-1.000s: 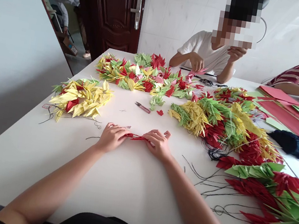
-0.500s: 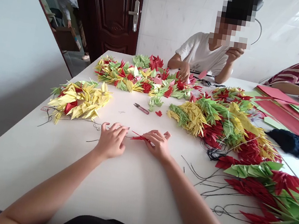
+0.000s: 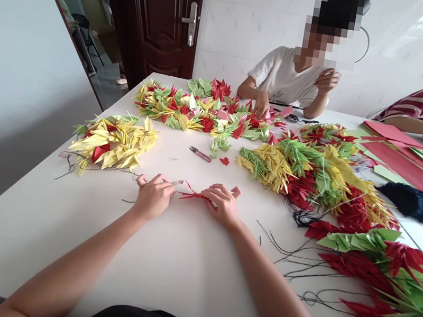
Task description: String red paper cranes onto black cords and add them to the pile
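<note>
My left hand (image 3: 154,195) is closed, its fingertips pinching a thin dark thread (image 3: 179,192) just above the white table. The thread runs to a folded red paper piece (image 3: 193,195) with thin pointed ends, possibly a paper crane. My right hand (image 3: 221,202) pinches this red paper from the right side; its palm side and part of the paper are hidden. Behind the thread, two small printed marks or tags (image 3: 177,182) show near my left fingertips. Thread snips (image 3: 200,153) lie beyond my hands, near a small red paper piece (image 3: 224,160) and some green folded paper (image 3: 220,146).
A yellow bundle of paper cranes (image 3: 118,141) lies at left. Long multicoloured strings (image 3: 203,109) stretch across the back, and more bundles (image 3: 306,168) with loose black threads fill the right. Red paper sheets (image 3: 405,162) lie beyond. A co-worker in white (image 3: 292,77) sits opposite; another's striped sleeve (image 3: 421,103) shows.
My left hand has shifted slightly left and its fingers have closed together. The red paper's ends now spread a little wider. The person in the doorway has moved mostly out of view.
</note>
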The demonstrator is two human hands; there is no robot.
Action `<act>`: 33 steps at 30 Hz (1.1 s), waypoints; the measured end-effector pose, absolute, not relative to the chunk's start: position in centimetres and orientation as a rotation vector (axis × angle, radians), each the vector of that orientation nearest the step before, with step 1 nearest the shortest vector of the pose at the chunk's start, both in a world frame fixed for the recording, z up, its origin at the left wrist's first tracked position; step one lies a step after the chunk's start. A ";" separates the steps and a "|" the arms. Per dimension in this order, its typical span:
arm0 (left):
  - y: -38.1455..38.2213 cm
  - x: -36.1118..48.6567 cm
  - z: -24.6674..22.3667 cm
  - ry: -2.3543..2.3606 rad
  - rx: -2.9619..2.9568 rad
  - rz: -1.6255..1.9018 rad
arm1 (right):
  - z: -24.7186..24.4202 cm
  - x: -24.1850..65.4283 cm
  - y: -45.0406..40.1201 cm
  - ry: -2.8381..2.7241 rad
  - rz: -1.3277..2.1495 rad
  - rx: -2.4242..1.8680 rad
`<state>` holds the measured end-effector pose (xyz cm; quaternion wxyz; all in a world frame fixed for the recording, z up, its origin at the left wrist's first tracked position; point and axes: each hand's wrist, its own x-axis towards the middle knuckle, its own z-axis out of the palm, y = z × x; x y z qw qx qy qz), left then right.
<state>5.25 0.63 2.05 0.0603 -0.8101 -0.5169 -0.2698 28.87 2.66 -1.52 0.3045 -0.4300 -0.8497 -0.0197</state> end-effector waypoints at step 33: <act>-0.4 6.6 1.4 -1.352 -2.492 -0.848 | -1.2 28.1 1.9 -2.351 -0.349 -1.083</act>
